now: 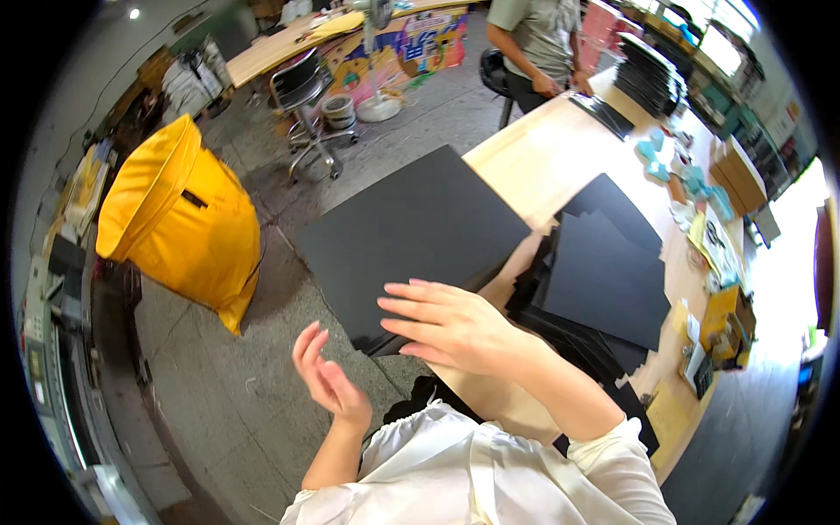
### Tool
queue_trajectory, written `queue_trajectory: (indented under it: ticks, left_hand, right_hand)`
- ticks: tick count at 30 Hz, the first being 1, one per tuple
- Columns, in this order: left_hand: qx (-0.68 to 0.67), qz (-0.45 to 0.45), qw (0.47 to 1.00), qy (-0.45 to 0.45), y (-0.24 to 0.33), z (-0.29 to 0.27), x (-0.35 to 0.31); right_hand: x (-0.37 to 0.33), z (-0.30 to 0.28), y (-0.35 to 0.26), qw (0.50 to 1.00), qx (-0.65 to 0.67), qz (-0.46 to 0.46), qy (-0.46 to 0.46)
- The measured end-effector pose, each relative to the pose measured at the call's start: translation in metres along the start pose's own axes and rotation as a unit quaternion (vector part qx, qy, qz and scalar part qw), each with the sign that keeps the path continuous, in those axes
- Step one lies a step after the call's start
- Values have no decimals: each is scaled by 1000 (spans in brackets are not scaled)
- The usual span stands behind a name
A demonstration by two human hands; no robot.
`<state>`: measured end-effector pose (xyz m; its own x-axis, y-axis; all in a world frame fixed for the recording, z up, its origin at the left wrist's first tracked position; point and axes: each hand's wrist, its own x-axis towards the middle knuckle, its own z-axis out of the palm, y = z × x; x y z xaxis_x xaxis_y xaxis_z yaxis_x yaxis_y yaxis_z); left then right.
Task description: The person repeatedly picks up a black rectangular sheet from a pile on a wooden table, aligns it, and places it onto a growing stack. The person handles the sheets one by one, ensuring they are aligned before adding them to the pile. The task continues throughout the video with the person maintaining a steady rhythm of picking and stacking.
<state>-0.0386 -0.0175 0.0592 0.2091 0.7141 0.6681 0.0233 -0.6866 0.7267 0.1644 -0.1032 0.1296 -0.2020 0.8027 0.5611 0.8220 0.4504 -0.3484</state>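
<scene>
A large black sheet or board [420,223] extends past the left edge of the wooden table [534,157]. Above its near edge is my right hand [459,328], palm down with fingers stretched out; whether it touches the sheet I cannot tell. My left hand [337,381] is raised beside the near left corner of the sheet, fingers loosely bent and apart, nothing in it. To the right of the large sheet lies an uneven pile of smaller black sheets [608,280].
A tall yellow bag [188,223] stands on the floor to the left. Across the table is a person [534,44] beside a thin black piece [602,115] and a black stack [647,74]. Along the right edge sit a yellow box [731,328] and a calculator [697,370]. An office chair [302,92] stands behind.
</scene>
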Motion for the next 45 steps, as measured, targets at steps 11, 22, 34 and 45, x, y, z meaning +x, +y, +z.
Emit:
queue_trajectory:
  ticks: [11, 22, 34, 45]
  left_hand:
    - [-159, -106, 975, -114, -39, 24, -31]
    - [-184, -118, 971, -94, -53, 39, -47]
    - [6, 104, 993, -61, -65, 29, -37]
    - [49, 109, 991, -62, -46, 36, -16]
  right_hand:
    - [32, 43, 34, 991, 32, 12, -131]
    - [33, 46, 39, 992, 2, -20, -126]
    - [42, 38, 33, 992, 43, 71, -99]
    - [52, 28, 32, 958, 161, 193, -137]
